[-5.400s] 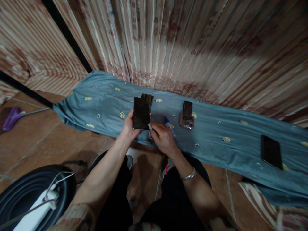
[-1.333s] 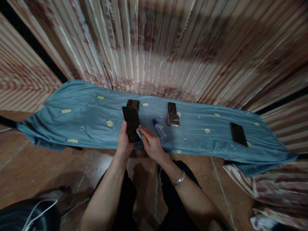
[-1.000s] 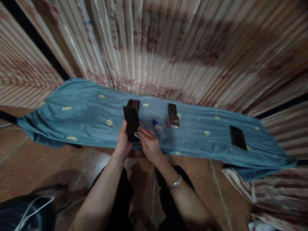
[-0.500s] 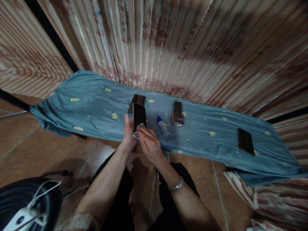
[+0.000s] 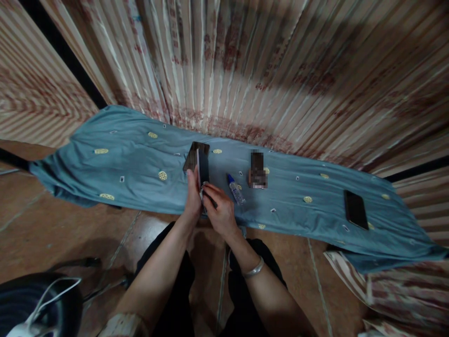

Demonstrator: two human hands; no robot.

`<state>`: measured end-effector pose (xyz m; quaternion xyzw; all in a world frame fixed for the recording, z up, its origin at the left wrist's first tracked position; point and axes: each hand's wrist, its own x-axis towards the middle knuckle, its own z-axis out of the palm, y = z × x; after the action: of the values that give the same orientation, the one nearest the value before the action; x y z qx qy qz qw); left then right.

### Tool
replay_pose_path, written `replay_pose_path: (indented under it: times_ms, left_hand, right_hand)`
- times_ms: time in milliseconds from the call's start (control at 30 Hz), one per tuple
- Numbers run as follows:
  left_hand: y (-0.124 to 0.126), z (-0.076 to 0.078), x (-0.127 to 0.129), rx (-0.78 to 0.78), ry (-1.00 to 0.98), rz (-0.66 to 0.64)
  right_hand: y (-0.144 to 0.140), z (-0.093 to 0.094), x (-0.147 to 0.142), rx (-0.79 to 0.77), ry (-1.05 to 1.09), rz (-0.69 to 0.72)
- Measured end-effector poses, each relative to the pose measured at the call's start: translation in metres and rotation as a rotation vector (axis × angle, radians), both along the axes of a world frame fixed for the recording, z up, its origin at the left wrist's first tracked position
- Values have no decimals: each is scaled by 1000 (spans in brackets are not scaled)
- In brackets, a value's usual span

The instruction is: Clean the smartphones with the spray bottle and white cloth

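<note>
Head view: the left hand [image 5: 193, 200] grips a slim, glossy black smartphone [image 5: 202, 167], turned nearly edge-on above the near edge of a blue-grey patterned cloth [image 5: 133, 159]. The right hand [image 5: 218, 210] pinches a small pale wipe [image 5: 203, 192] against the phone's lower end. Just beside them lies a small clear bottle [image 5: 236, 189] with a blue cap. 3 more flat dark phones lie on the soft cloth: 1 [image 5: 192, 156] behind the held one, 1 [image 5: 257, 169] in the middle, 1 [image 5: 355, 209] far right.

Four phones: one held [image 5: 202, 167], one behind it at 12 o'clock [image 5: 192, 157], one blurred [image 5: 257, 169], one far at 3 o'clock [image 5: 355, 209]. One small bottle [image 5: 235, 189]. One cloth wipe [image 5: 202, 193]. Two hands: left [image 5: 193, 199], right [image 5: 219, 213].
</note>
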<state>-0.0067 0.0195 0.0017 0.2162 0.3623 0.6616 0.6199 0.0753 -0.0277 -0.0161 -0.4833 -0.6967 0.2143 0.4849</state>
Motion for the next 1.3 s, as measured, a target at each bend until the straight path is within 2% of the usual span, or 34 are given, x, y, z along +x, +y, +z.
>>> replay_pose_path:
  times_ms: [100, 300, 533, 667, 767, 900, 1067, 1200, 1300]
  left_hand:
    - [5, -10, 2, 97, 99, 26]
    - [5, -25, 7, 196, 217, 28]
    - [0, -34, 11, 191, 310, -27]
    - [1, -38, 12, 203, 294, -57]
    - [4, -38, 13, 148, 195, -64]
    - [8, -35, 10, 4, 75, -62]
    - [8, -31, 6, -33, 241, -23]
    - [3, -27, 7, -61, 323, -53]
    - [-2, -23, 8, -19, 363, -81]
  right_hand:
    - [6, 0, 1, -44, 34, -41]
    - [22, 8, 6, -82, 131, -99]
    - [45, 12, 14, -89, 193, -167]
    - [51, 12, 18, -77, 165, -205]
    - [48, 13, 16, -29, 92, -196]
    - [37, 9, 8, 7, -69, -101]
    - [33, 3, 5, 22, -123, -65]
    - [41, 2, 9, 49, -129, -101]
    - [45, 3, 12, 64, -144, -118]
